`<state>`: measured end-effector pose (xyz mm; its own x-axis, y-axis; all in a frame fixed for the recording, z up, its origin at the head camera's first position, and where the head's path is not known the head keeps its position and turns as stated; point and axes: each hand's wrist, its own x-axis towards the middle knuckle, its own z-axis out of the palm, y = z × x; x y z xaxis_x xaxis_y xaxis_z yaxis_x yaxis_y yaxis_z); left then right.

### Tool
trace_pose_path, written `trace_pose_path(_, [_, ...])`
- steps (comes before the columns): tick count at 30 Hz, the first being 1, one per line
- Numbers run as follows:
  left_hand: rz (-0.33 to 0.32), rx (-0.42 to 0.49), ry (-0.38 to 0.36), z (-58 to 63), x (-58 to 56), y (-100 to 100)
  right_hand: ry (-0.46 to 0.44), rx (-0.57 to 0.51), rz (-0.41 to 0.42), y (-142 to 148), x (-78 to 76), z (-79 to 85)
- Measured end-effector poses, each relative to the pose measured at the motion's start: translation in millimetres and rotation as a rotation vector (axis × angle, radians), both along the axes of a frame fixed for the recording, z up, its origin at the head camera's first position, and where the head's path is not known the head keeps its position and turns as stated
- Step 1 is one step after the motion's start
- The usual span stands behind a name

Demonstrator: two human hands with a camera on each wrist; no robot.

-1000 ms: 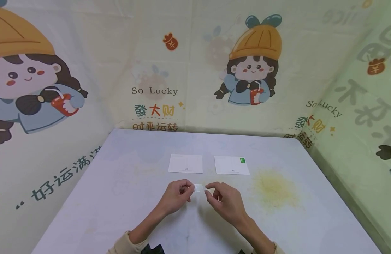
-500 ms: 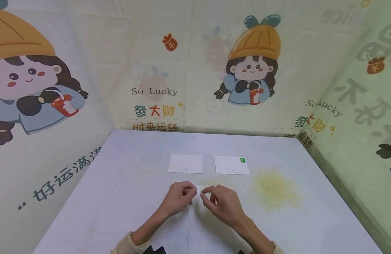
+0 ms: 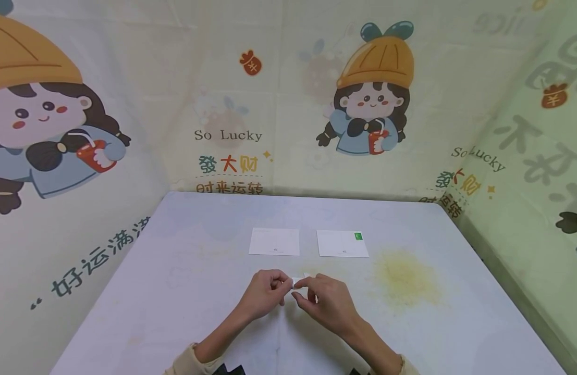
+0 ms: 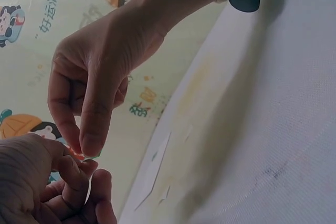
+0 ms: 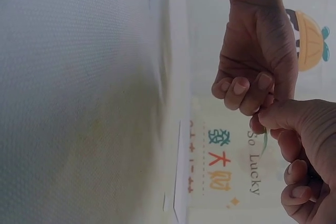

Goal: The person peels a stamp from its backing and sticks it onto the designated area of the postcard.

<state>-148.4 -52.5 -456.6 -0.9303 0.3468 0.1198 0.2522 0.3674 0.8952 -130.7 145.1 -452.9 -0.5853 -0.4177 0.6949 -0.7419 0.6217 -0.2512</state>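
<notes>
Two white cards lie side by side on the table: a plain card (image 3: 274, 242) and a card with a green stamp (image 3: 340, 245) at its upper right corner. In front of them my left hand (image 3: 266, 292) pinches a small thin stamp-like slip between thumb and forefinger. A green sliver of this slip (image 5: 264, 142) shows in the right wrist view; fingers hide most of it. My right hand (image 3: 329, 302) has its thumb and forefinger tips right at the slip, meeting the left fingertips; I cannot tell if they pinch it.
The white table (image 3: 175, 312) carries a yellow stain (image 3: 405, 278) on the right. A small white paper piece (image 4: 188, 132) lies near the cards in the left wrist view. Printed cartoon cloth (image 3: 293, 94) hangs behind and along both sides.
My right hand has moved left and slightly down, and my left hand slightly right, so the fingertips now meet. The white square that showed between them is mostly covered. The cards have not moved.
</notes>
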Motion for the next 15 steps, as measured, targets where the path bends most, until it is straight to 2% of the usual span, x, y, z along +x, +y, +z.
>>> trace_pose_path(15, [0.004,0.015,-0.046,0.8,0.9,0.2,0.015,0.0,-0.012,0.5,-1.1,-3.9])
